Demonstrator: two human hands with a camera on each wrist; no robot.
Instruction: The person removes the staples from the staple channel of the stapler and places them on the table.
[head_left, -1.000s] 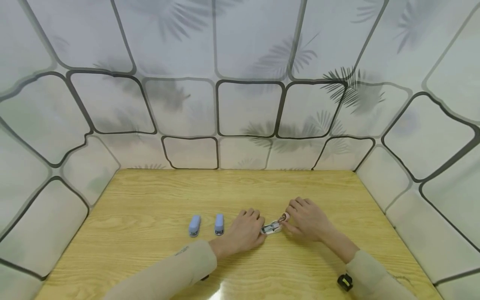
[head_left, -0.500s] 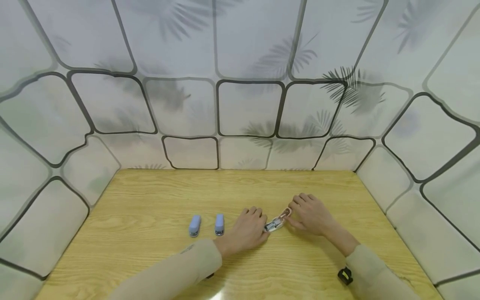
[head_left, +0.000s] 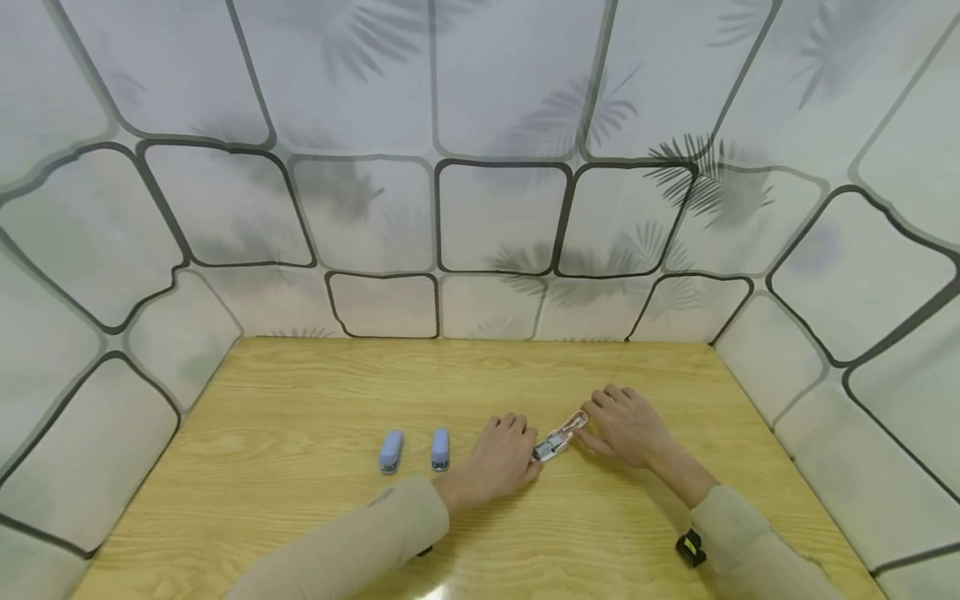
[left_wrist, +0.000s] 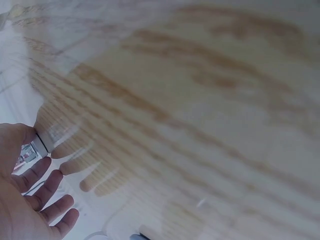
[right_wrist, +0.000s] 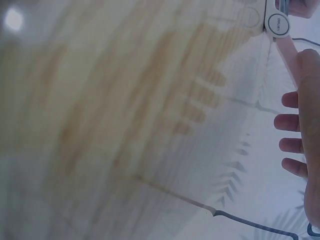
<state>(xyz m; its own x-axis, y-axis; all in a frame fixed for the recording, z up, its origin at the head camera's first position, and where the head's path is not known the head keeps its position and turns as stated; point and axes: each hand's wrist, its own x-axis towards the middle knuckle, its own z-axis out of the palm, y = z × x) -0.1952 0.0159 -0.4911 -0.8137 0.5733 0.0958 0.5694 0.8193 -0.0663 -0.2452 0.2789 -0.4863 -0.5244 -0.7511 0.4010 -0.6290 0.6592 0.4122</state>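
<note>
A small pink and white stapler (head_left: 553,445) is folded wide open between the two hands, its metal inside facing up. My left hand (head_left: 497,462) pinches the near, white end between thumb and index finger; the left wrist view shows the stapler's end (left_wrist: 42,145) there. At the far, pink end, my right hand (head_left: 626,429) grips the lifted arm with its thumb and fingers. In the right wrist view the stapler's round hinge (right_wrist: 278,25) joins the pink arm to the body. Both hands are low over the wooden table (head_left: 337,533).
Two blue staplers, one (head_left: 391,452) and another (head_left: 440,450), stand side by side to the left of my left hand. A patterned fabric wall (head_left: 491,217) encloses the table's back and sides.
The right hand has moved slightly up and to the right with the pink arm, so the stapler has opened out straighter. The left hand has shifted slightly right.
</note>
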